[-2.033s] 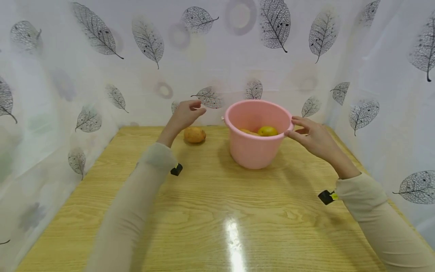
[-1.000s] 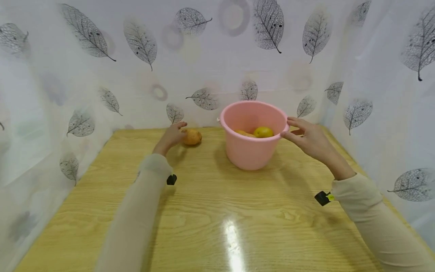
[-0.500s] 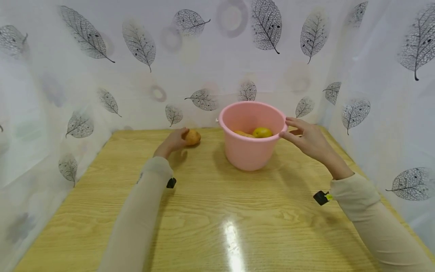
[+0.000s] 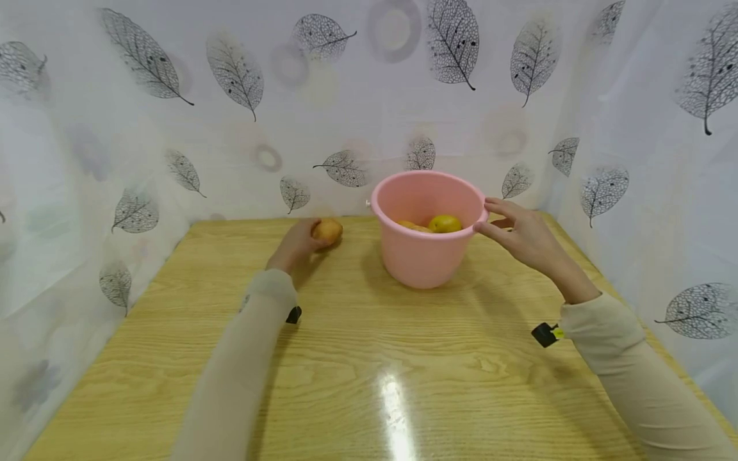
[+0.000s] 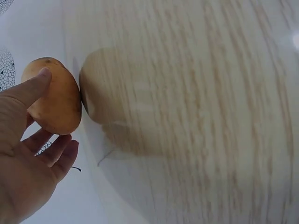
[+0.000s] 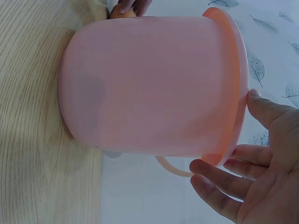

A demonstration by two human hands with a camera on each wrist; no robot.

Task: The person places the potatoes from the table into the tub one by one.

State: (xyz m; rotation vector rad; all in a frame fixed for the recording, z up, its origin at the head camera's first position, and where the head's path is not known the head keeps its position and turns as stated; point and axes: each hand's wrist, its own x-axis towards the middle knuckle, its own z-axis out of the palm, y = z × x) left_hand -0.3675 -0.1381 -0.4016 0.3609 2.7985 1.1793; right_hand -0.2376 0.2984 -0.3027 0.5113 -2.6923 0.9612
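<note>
Pink plastic forms the bucket (image 4: pixel 428 246) that stands upright at the far middle of the wooden surface (image 4: pixel 369 358). We see our right hand (image 4: pixel 521 237) at its rim, thumb and fingers spread and lightly curved, touching the rim without closing round it. Two yellow fruits (image 4: pixel 444 223) lie inside. Our left hand (image 4: pixel 298 246) curls thumb and fingers round a brown potato (image 4: pixel 327 231), which sits on the surface to the left of the bucket, near the leaf-print curtain (image 4: pixel 242 128).
</note>
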